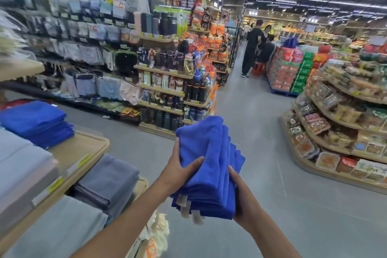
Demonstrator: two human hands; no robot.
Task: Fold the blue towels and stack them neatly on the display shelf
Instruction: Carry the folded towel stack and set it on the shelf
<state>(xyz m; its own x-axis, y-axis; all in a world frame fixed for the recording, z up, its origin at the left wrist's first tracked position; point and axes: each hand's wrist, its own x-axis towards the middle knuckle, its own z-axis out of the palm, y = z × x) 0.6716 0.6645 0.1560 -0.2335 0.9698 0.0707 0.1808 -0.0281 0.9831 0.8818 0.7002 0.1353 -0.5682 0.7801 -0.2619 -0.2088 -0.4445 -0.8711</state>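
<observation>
I hold a pile of folded blue towels (211,165) in front of me over the aisle floor, grey labels hanging from its near end. My left hand (180,170) grips the pile's left side, thumb on top. My right hand (240,197) holds its right side from beneath, fingers curled round the edge. A stack of folded blue towels (36,121) lies on the wooden display shelf (83,148) at the left.
Grey and pale folded textiles (106,178) fill the lower tiers of the shelf. Racks of hanging goods and bottles (167,81) stand ahead on the left, a curved snack shelf (335,132) on the right. People (253,46) stand far down the aisle.
</observation>
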